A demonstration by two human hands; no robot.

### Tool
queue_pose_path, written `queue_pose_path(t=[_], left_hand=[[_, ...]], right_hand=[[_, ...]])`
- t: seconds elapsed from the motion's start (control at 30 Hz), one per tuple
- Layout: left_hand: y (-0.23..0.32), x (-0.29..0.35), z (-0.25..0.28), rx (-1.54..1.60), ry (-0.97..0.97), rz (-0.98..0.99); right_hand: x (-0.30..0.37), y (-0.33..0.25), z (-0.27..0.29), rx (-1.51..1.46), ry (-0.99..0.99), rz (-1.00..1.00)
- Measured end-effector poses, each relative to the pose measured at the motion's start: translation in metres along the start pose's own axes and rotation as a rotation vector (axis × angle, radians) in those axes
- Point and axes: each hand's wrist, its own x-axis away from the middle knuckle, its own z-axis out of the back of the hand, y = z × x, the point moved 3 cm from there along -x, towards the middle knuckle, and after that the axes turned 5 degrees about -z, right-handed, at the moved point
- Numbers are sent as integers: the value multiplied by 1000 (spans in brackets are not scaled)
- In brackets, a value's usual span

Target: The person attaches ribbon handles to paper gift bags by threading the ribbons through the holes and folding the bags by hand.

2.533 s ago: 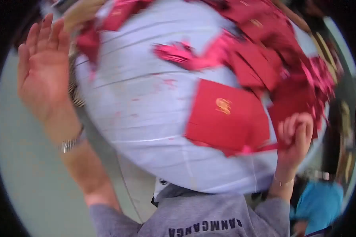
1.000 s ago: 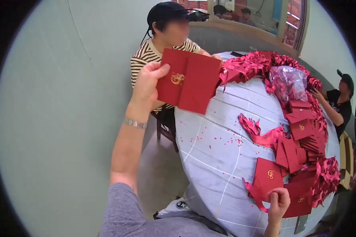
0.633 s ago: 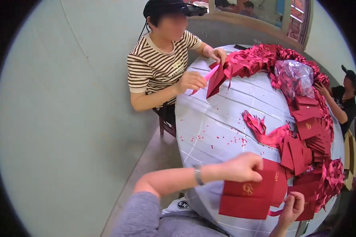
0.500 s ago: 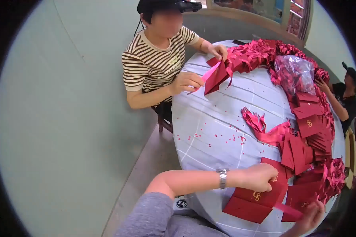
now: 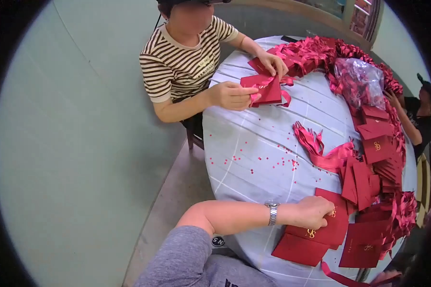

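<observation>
My left hand [image 5: 313, 212], a metal watch on its wrist, presses with curled fingers on a dark red paper gift envelope [image 5: 337, 231] bearing gold print. The envelope's flap [image 5: 300, 249] lies spread toward me. Low at the right rim is my right hand [image 5: 389, 276], dim and partly cut off, its fingers closed at a red ribbon [image 5: 337, 276]. That ribbon curves from just below the envelope toward the hand. Another red envelope [image 5: 364, 245] lies to the right, above my right hand.
A pale checked cloth covers the round table [image 5: 254, 191], scattered with small red dots. Loose ribbons [image 5: 325, 155], stacked envelopes [image 5: 361, 184] and a clear plastic bag [image 5: 359, 81] lie along the right. A person in stripes [image 5: 189, 62] handles an envelope opposite; another person [image 5: 419, 115] works far right.
My right hand has moved down toward the rim, and the ribbon now hangs below the envelope. My left hand stays put. The person opposite has turned their envelope flat.
</observation>
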Motion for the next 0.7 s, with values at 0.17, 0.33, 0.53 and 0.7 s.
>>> queue_pose_path(t=[0.17,0.33,0.53,0.7], left_hand=[[8,12,5,-76,225,-164],[16,21,11,-135,333,-215],[18,22,4,-45,215,-54],[-5,6,9,179,135,-24]], right_hand=[[32,85,-71,94,-171,-802],[57,103,-113,316,-398,-821],[59,94,-117,608,-620,-656],[46,108,-118,598,-449,-381]])
